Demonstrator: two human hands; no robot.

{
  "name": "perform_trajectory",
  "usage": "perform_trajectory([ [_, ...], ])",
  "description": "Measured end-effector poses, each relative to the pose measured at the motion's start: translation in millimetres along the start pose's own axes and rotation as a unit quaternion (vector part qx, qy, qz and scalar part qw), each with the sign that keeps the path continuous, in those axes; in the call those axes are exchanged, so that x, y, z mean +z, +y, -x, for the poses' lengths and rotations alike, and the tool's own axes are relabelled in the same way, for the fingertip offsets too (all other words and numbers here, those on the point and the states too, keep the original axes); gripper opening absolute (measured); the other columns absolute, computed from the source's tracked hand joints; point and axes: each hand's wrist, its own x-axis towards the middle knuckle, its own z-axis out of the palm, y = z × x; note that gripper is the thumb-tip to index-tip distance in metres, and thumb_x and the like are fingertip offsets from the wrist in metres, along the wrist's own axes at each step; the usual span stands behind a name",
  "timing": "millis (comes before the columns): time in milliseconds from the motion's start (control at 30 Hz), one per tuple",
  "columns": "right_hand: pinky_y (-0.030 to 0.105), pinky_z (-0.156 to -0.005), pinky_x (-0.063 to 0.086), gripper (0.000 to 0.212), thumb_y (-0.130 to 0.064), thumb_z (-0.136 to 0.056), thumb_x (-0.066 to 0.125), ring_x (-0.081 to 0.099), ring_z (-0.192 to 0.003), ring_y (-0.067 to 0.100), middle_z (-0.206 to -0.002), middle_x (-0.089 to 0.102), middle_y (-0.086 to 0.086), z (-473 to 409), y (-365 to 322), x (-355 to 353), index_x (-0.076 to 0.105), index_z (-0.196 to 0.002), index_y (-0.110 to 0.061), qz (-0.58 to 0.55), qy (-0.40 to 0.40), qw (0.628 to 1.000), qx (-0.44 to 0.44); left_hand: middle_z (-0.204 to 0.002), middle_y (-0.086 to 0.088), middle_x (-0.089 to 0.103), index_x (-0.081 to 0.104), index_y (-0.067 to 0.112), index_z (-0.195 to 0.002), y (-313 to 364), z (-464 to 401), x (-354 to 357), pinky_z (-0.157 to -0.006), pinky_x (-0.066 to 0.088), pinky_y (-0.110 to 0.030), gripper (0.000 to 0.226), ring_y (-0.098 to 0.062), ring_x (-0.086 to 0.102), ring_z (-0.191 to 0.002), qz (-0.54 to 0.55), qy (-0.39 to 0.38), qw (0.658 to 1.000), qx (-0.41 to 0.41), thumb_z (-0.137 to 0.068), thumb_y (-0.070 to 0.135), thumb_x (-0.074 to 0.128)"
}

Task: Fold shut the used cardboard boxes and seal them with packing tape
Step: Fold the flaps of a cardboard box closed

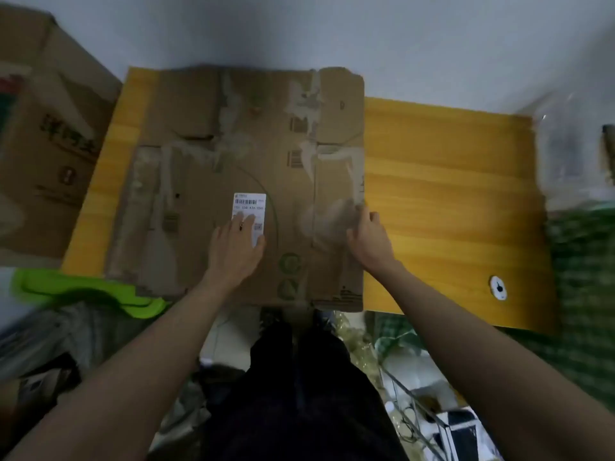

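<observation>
Yellow wooden table (449,194); green plastic item (86,291) at its left — green checked cloth (579,277) right.

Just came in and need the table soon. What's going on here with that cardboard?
A person is working on a flattened, used cardboard box lying on the yellow table. Their left hand presses flat on it beside the white shipping label, while the right hand grips the box's right edge. No tape is visible; another box stands at the left.
</observation>
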Motion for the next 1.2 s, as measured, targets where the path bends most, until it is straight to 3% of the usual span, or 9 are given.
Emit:
perform_trajectory([
  [167, 0.038, -0.069, 0.036, 0.053, -0.009, -0.101, 0.046, 0.055, -0.101, 0.046, -0.137, 0.041, 0.025, 1.4, 10.3, 8.9, 0.028, -0.15, -0.001, -0.03, 0.006, 0.999, 0.042, -0.157, -0.012, 0.033, 0.039, 0.014, -0.15, -0.8, 3.7, 16.3, -0.102, 0.042, -0.048, 0.054, -0.034, 0.048, -0.13, 0.028, -0.054, 0.998, -0.019, -0.102, 0.039, 0.044],
  [333, 0.043, -0.078, 0.05, 0.04, -0.014, -0.103, 0.046, 0.057, -0.103, 0.032, -0.131, 0.051, 0.014, -3.8, 9.9, 0.0, 0.044, -0.143, -0.009, -0.142, 0.049, 0.988, 0.044, -0.157, -0.016, 0.024, 0.039, 0.014, -0.147, 15.5, -5.7, 16.7, -0.104, 0.043, -0.051, 0.064, -0.039, 0.038, -0.135, 0.066, -0.106, 0.99, -0.066, -0.098, 0.055, 0.044],
  [400, 0.047, -0.08, 0.055, 0.027, -0.02, -0.104, 0.045, 0.061, -0.101, 0.025, -0.121, 0.06, 0.005, -2.4, 4.7, -2.5, 0.051, -0.13, -0.021, -0.226, 0.048, 0.973, 0.023, -0.16, -0.015, 0.016, 0.037, 0.02, -0.15, 32.2, -8.9, 12.2, -0.111, 0.033, -0.056, 0.077, -0.044, 0.027, -0.143, 0.123, -0.144, 0.978, -0.085, -0.092, 0.071, 0.045],
  [500, 0.038, -0.082, 0.055, 0.026, -0.027, -0.107, 0.042, 0.063, -0.101, 0.014, -0.118, 0.064, -0.004, 0.2, -6.7, -7.2, 0.059, -0.127, -0.024, -0.305, 0.026, 0.952, 0.011, -0.167, -0.007, 0.014, 0.022, 0.03, -0.157, 57.0, -11.6, 0.8, -0.119, 0.023, -0.058, 0.106, -0.033, 0.016, -0.152, 0.294, -0.188, 0.934, -0.073, -0.074, 0.089, 0.051],
  [633, 0.018, -0.084, 0.049, 0.029, -0.022, -0.108, 0.043, 0.061, -0.098, -0.002, -0.111, 0.065, -0.01, 2.2, -19.2, -10.8, 0.066, -0.126, -0.021, -0.341, -0.003, 0.94, -0.022, -0.152, 0.01, 0.036, 0.016, 0.033, -0.157, 102.2, -12.6, -13.8, -0.107, 0.034, -0.034, 0.106, -0.011, 0.037, -0.136, 0.428, -0.228, 0.875, 0.008, -0.074, 0.07, 0.071],
  [700, 0.027, -0.089, 0.054, 0.028, -0.022, -0.108, 0.044, 0.064, -0.104, 0.007, -0.113, 0.069, -0.006, -0.9, -17.9, -10.7, 0.068, -0.12, -0.02, -0.376, -0.015, 0.927, -0.008, -0.155, 0.007, 0.038, 0.017, 0.035, -0.157, 116.4, -15.7, -14.6, -0.109, 0.036, -0.034, 0.105, -0.013, 0.039, -0.139, 0.448, -0.227, 0.864, 0.011, -0.075, 0.068, 0.074],
  [833, 0.048, -0.097, 0.054, 0.026, -0.033, -0.106, 0.046, 0.063, -0.114, 0.017, -0.122, 0.068, -0.004, -5.5, -7.0, -13.1, 0.068, -0.119, -0.027, -0.355, -0.036, 0.933, 0.042, -0.16, 0.002, 0.035, 0.013, 0.032, -0.158, 106.3, -18.7, -13.2, -0.119, 0.03, -0.043, 0.097, -0.019, 0.033, -0.147, 0.392, -0.223, 0.892, 0.027, -0.085, 0.047, 0.075],
  [1000, 0.023, -0.081, 0.054, 0.019, -0.027, -0.102, 0.057, 0.064, -0.103, 0.007, -0.109, 0.068, -0.009, -1.4, -20.9, -12.8, 0.066, -0.119, -0.024, -0.377, -0.069, 0.923, 0.017, -0.151, 0.001, 0.046, 0.019, 0.033, -0.155, 98.6, -11.6, -19.7, -0.103, 0.038, -0.029, 0.102, -0.018, 0.044, -0.138, 0.409, -0.246, 0.878, 0.045, -0.077, 0.049, 0.083],
  [1200, 0.029, -0.08, 0.053, 0.014, -0.016, -0.097, 0.061, 0.063, -0.103, 0.021, -0.097, 0.063, -0.003, -11.5, -44.0, -9.7, 0.062, -0.11, -0.014, -0.275, -0.056, 0.96, 0.017, -0.147, -0.007, 0.051, 0.016, 0.026, -0.157, 101.6, -6.4, -21.9, -0.107, 0.037, -0.035, 0.083, -0.023, 0.047, -0.135, 0.408, -0.242, 0.88, 0.037, -0.093, 0.026, 0.069],
])
